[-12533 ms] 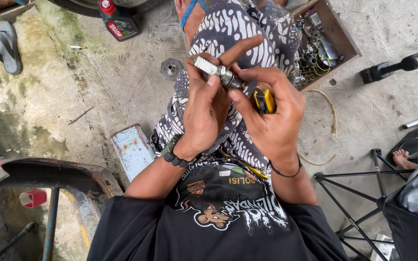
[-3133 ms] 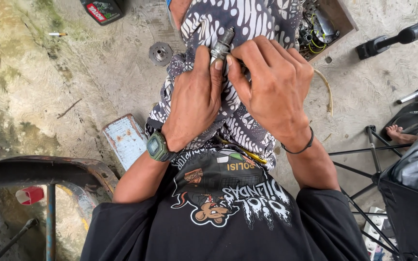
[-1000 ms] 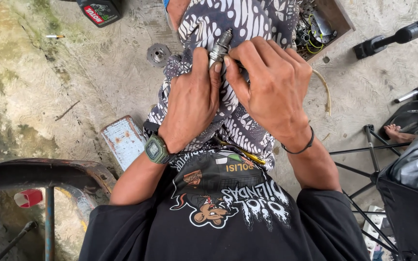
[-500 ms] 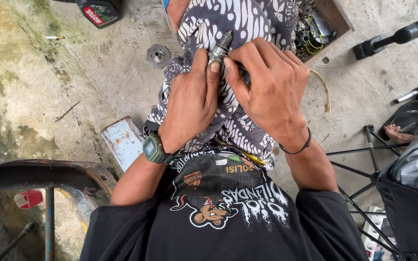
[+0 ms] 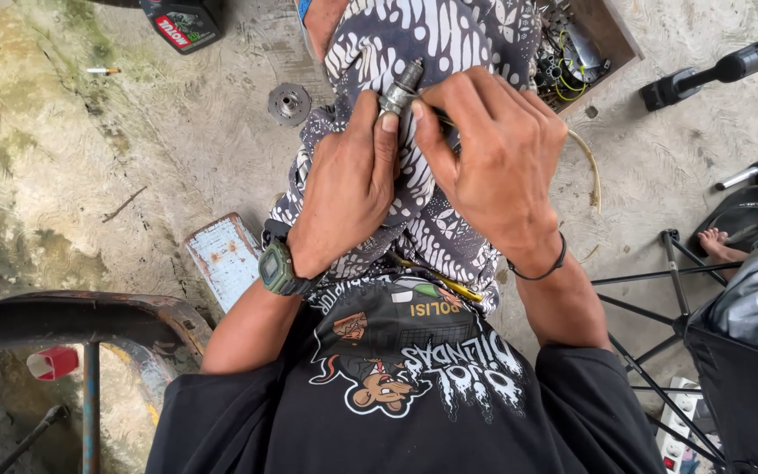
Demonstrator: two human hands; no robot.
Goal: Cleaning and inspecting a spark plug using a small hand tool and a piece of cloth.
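Pinching spark plug (image 5: pixel 399 89) between our left hand (image 5: pixel 348 189) and right hand (image 5: pixel 495 158) fingertips | both closed on it | long axis tilts up-right, away from us

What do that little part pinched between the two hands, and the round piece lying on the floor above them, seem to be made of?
The small part looks like dull grey metal: a ribbed barrel with a darker tip. The left hand and right hand pinch it together over patterned cloth. The round piece also looks metallic, grey and matte with a central hole, probably steel or aluminium. It lies on rough concrete floor.
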